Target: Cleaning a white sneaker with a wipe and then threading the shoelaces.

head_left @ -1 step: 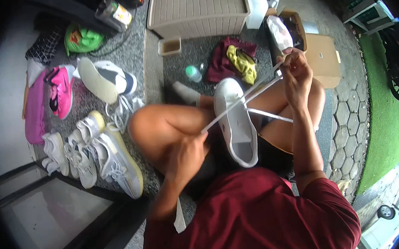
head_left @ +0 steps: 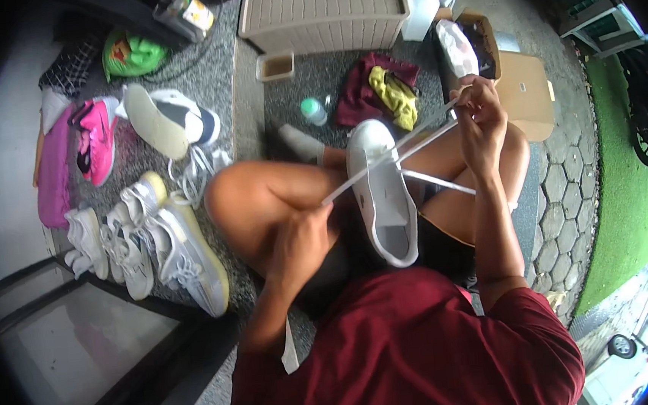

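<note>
A white low-top sneaker (head_left: 381, 205) lies in my lap between my crossed legs, its toe pointing away from me and its opening facing up. A long white shoelace (head_left: 381, 160) is stretched across the front of it. Left of the shoe, above my thigh, my left hand (head_left: 302, 242) pinches one part of the lace. My right hand (head_left: 482, 110) is raised at the right and pinches the lace up high. Another length of lace slants from the shoe toward my right forearm. The tongue area of the shoe looks bare inside.
At left stand several white sneakers (head_left: 192, 262), a pink shoe (head_left: 95, 144) and a pale insole (head_left: 154, 124). Ahead are a beige bin (head_left: 322, 35), a shallow plastic tub (head_left: 275, 67), a green-capped bottle (head_left: 313, 112), maroon and yellow cloths (head_left: 393, 98) and an open cardboard box (head_left: 525, 95).
My left hand has risen slightly with its part of the lace. The view has shifted a little; my right hand keeps nearly the same place.
</note>
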`<state>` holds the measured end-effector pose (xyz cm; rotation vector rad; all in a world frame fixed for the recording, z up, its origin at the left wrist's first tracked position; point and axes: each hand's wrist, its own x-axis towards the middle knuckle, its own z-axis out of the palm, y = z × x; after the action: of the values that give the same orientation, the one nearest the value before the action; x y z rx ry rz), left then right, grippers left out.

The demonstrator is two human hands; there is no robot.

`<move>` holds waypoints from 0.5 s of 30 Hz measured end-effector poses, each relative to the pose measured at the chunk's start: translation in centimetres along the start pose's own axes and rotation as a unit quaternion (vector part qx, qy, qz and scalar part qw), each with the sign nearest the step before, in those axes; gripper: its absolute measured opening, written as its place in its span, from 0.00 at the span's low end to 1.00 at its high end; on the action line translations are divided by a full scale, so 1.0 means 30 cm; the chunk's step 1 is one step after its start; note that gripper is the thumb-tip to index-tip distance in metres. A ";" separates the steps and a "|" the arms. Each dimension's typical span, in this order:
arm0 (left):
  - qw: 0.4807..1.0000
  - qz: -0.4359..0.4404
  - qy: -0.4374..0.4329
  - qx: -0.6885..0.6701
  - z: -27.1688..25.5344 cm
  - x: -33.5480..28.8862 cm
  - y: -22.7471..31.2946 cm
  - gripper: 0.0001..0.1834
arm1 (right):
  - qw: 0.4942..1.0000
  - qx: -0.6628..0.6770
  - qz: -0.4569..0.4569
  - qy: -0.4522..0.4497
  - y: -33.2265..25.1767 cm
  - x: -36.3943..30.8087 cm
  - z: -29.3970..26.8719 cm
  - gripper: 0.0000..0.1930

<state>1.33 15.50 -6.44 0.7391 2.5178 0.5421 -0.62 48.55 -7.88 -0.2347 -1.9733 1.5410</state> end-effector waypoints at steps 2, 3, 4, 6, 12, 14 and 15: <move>0.974 -0.017 0.073 -0.214 0.096 0.045 -0.053 0.20 | 0.986 -0.139 -0.058 -0.068 0.006 -0.031 0.017 0.09; 0.900 -0.024 0.150 -0.409 0.141 0.063 -0.076 0.22 | 0.977 -0.176 -0.049 -0.106 0.000 -0.053 0.039 0.09; 0.898 -0.028 0.148 -0.414 0.159 0.094 -0.064 0.22 | 0.965 -0.216 -0.038 -0.143 -0.008 -0.075 0.059 0.08; 0.759 -0.024 0.182 -0.625 0.182 0.143 -0.024 0.28 | 0.951 -0.215 -0.023 -0.222 -0.007 -0.126 0.096 0.08; 0.639 -0.053 0.228 -0.733 0.276 0.275 0.063 0.35 | 0.884 -0.292 -0.053 -0.362 -0.022 -0.232 0.152 0.12; 0.642 -0.045 0.230 -0.730 0.318 0.294 0.054 0.35 | 0.863 -0.331 -0.013 -0.383 -0.001 -0.257 0.171 0.14; 0.647 -0.037 0.233 -0.725 0.338 0.301 0.048 0.36 | 0.869 -0.318 -0.010 -0.379 0.012 -0.266 0.175 0.14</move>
<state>0.44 24.28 -16.87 -0.2099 1.4822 2.4450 2.67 40.46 -11.75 0.1705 -3.0629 0.9658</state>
